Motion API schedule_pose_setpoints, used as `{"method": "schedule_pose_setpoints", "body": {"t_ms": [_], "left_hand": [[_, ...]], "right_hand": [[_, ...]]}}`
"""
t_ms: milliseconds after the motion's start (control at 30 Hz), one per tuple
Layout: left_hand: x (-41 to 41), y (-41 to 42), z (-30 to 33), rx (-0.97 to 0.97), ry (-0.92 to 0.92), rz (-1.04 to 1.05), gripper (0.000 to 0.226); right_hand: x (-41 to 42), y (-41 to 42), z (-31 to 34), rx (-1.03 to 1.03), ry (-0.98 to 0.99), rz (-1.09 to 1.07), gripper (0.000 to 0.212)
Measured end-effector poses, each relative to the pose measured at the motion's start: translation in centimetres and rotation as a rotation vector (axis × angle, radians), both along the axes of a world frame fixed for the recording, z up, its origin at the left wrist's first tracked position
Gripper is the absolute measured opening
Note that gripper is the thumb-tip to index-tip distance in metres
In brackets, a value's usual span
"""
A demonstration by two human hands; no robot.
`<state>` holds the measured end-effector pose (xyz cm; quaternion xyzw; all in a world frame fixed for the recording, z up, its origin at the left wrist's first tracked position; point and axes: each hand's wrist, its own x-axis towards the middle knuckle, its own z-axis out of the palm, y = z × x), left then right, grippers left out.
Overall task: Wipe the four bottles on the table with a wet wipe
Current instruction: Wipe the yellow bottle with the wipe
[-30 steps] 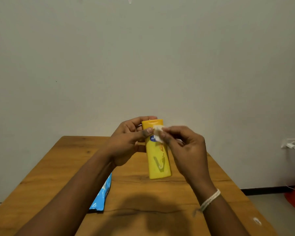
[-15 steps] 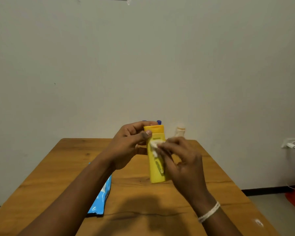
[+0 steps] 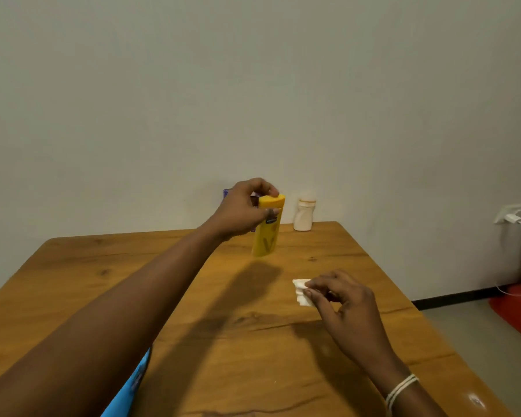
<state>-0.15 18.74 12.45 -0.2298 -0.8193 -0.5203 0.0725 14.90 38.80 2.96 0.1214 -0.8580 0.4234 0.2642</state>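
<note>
Person's two bare forearms, no sleeves visible; left hand point(image 3: 241, 210) without ornament; right hand point(image 3: 348, 305) with white multi-strand corded wristband point(image 3: 400, 391) at wrist

Left hand point(image 3: 241, 210) reached out over the far middle of the table point(image 3: 223, 341), gripping the bottle point(image 3: 266, 230) near its cap, bottle about upright; whether its base touched the tabletop could not be told. Second bottle point(image 3: 303, 214) stood to its right, at the far table edge against the wall point(image 3: 253, 85). Another object sat behind the left hand, mostly hidden. Right hand point(image 3: 348, 302) hung nearer, right of centre, pinching the wipe point(image 3: 300, 291) just above the tabletop. Wipe packet point(image 3: 130, 389) lay at the near left, partly under the left forearm.
</note>
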Motion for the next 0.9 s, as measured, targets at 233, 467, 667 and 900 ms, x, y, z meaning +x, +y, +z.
{"method": "schedule_pose_setpoints", "body": {"t_ms": [233,467,667,900], "left_hand": [[-13.6,5.8,-0.3,-0.373,0.154,0.100,0.022],[-19.3,8.1,-4.3,-0.628,0.233,0.074,0.023],[-20.8,8.4,-6.4,-0.623,0.176,0.107,0.025],[-21.4,9.4,-6.7,-0.642,0.170,0.179,0.026]], "right_hand": [[-6.0,3.3,-4.2,0.007,-0.116,-0.061,0.016],[-9.1,4.3,-6.2,0.023,-0.159,-0.079,0.029],[-9.3,3.5,-6.8,-0.002,-0.155,-0.058,0.015],[-8.5,3.9,-6.6,-0.066,-0.158,-0.069,0.018]]}}
